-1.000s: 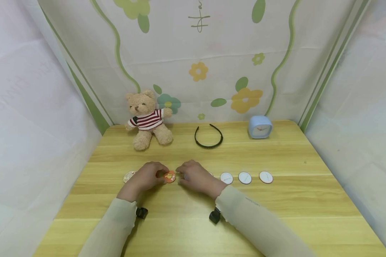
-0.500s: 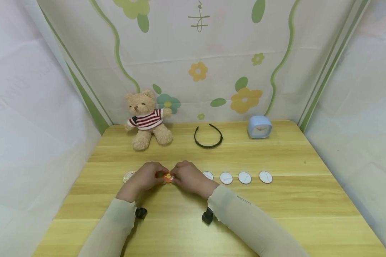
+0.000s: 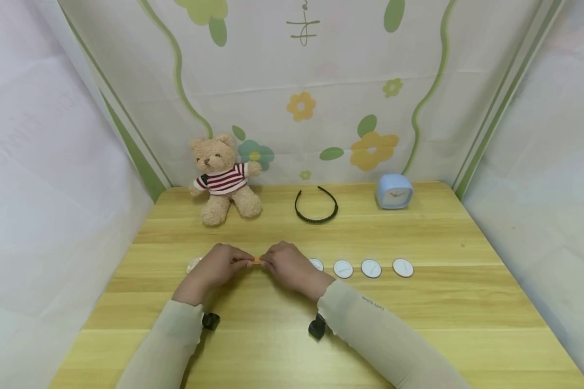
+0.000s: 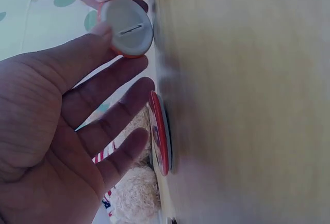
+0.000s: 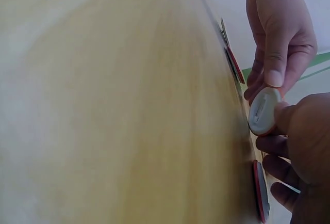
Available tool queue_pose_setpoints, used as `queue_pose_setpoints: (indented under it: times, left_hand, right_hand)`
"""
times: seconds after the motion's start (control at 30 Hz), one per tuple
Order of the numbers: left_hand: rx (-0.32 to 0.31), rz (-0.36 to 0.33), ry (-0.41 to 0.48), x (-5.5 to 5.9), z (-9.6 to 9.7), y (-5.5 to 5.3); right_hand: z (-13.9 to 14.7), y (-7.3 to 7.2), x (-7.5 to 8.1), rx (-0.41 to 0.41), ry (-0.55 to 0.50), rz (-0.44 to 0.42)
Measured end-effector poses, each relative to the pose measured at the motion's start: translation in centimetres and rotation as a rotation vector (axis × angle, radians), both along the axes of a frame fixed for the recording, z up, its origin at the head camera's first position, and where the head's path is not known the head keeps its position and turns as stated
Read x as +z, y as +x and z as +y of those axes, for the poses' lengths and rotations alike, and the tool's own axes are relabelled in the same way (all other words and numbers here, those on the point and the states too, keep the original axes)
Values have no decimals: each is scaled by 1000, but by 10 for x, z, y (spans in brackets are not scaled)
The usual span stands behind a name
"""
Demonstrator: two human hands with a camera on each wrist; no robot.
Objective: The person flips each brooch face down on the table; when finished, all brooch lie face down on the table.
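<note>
Head view: both hands [image 3: 292,267] in a pinch on one orange badge [image 3: 256,261], illegible lettering [image 3: 372,303] on right sleeve [image 3: 384,332].

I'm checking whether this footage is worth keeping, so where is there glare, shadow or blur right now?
Head view: mostly even light, with a soft sheen on the front of the table; left wrist view: bluish cast, wood grain soft, faint shadow beside the held badge; right wrist view: pale, washed-out glare toward the picture's left edge, grain blurred.
</note>
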State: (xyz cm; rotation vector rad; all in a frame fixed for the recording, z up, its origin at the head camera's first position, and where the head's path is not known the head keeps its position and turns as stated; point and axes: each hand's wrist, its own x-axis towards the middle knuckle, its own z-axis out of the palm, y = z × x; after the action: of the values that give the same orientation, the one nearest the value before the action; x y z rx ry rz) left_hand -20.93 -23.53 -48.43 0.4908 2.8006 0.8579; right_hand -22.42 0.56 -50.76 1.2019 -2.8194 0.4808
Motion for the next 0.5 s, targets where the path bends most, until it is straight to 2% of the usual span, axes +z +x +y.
queue_pose_setpoints:
  times: [0.23,0.4,0.5]
  left_hand:
    - [6,91,3,0,-1,-2]
    - [4,94,10,-1,-1,-3]
    - [7,75,10,-1,1,-3]
  right_hand:
    - [1,-3,-3,-39,-66,-18]
    - [1,-3,-4,-29,-129,-69]
    - [1,-3,-5,-13,-144,-60]
